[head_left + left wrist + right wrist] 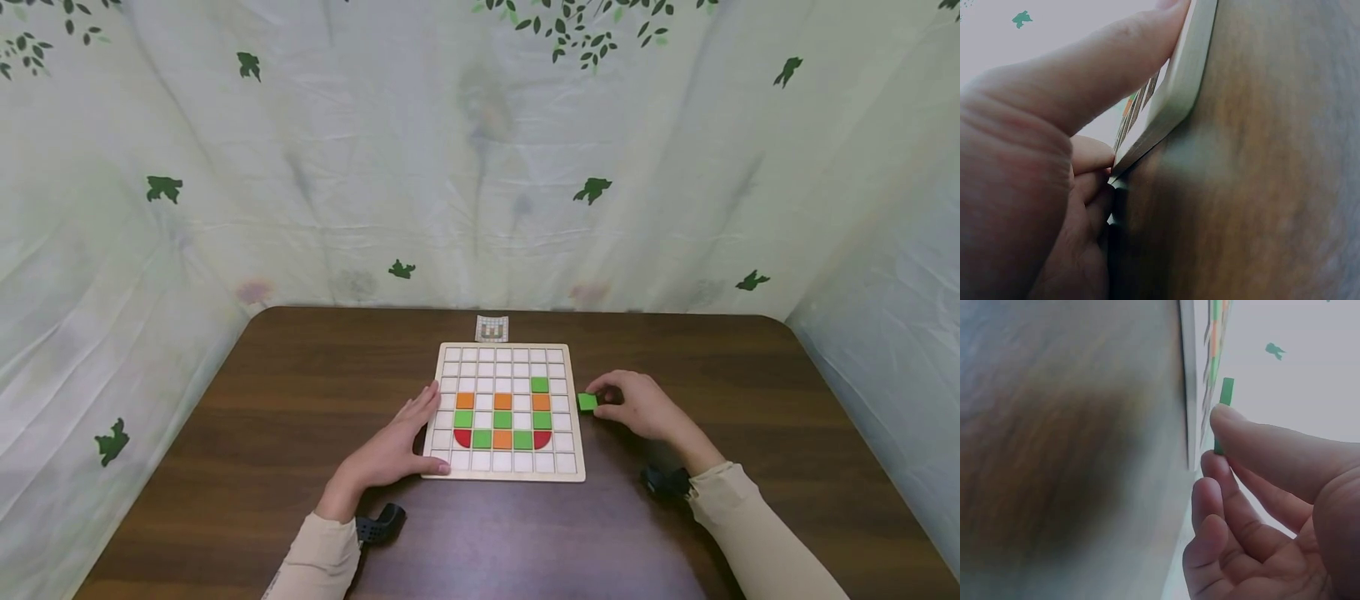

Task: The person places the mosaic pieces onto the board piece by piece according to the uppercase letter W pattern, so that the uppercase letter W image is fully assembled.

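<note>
A white gridded board (482,461) with a pale rim lies on the table, holding square green, square orange and rounded red tiles. My left hand (396,442) rests at the board's left side, fingers extended along the edge and thumb over the front left corner. In the left wrist view the thumb (1116,62) lies on top of the rim. Just off the board's right edge, my right hand (637,404) pinches a green square tile (587,402) between thumb and fingers. The right wrist view shows this green tile (1227,390) edge-on, above the table surface.
A small card (492,329) with a printed grid pattern lies behind the board. The brown wooden table (322,358) backs onto a pale curtain (420,150) with leaf prints. Dark bands (382,523) sit at both wrists.
</note>
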The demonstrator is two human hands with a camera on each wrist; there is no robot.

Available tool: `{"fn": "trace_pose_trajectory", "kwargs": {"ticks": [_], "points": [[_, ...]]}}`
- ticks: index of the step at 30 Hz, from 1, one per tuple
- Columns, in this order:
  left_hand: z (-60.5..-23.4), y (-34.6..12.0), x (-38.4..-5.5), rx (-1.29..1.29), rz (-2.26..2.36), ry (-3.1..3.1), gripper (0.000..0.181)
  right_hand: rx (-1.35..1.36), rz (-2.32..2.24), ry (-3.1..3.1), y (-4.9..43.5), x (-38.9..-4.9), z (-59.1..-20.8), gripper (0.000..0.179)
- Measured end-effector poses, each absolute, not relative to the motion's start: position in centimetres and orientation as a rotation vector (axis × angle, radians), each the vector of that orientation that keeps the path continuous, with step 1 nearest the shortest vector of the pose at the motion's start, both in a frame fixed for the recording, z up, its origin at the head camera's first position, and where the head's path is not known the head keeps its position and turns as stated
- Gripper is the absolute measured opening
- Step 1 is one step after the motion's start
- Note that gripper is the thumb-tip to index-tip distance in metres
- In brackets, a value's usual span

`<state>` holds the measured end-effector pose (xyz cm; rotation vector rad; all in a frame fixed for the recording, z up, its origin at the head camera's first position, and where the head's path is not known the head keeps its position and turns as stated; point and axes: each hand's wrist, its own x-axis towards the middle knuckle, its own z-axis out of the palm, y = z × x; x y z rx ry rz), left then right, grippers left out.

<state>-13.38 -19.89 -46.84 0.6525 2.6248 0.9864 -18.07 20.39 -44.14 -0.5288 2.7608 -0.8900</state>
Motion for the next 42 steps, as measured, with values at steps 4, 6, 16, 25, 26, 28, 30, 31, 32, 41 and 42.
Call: {"fn": "trace_pose_trajectory", "kwargs": {"ticks": [4, 6, 16, 25, 26, 28, 30, 31, 32, 41, 42], "points": [[-46.8, -19.9, -13.4, 0.653, 0.984, 2.624, 0.112, -0.522, -0.916, 2.772, 19.9, -17.8, -43.5, 0.026], [-46.8, -19.9, -13.4, 0.650, 0.980, 2.625, 0.112, -0.521, -0.930, 2.772, 19.6, -17.7, -43.3, 0.027], [-46.8, -19.9, -13.4, 0.638, 0.987, 2.620, 0.113, -0.573, -0.992, 2.784, 18.1, -18.0, -42.9, 0.028], [-46.7, -19.9, -13.4, 0.639, 0.983, 2.621, 0.113, -0.618, -1.033, 2.772, 16.2, -18.3, -42.3, 0.025], [-46.7, -19.9, -13.4, 0.640, 0.982, 2.621, 0.113, -0.625, -1.035, 2.772, 15.9, -18.3, -42.3, 0.025], [-46.7, -19.9, -13.4, 0.642, 0.979, 2.621, 0.113, -0.635, -1.040, 2.766, 15.5, -18.4, -42.3, 0.025], [-46.8, -19.9, -13.5, 0.644, 0.981, 2.620, 0.113, -0.639, -1.043, 2.759, 15.0, -18.4, -42.3, 0.025], [-46.8, -19.9, -13.5, 0.645, 0.981, 2.620, 0.113, -0.637, -1.041, 2.756, 14.8, -18.5, -42.3, 0.025], [-46.8, -20.0, -13.5, 0.648, 0.982, 2.620, 0.112, -0.632, -1.042, 2.753, 14.6, -18.5, -42.3, 0.025], [-46.9, -20.0, -13.4, 0.653, 0.985, 2.619, 0.111, -0.671, -1.043, 2.724, 12.7, -18.9, -42.6, 0.025], [-46.9, -20.0, -13.4, 0.655, 0.983, 2.621, 0.111, -0.671, -1.046, 2.719, 12.5, -19.0, -42.7, 0.025]]}}
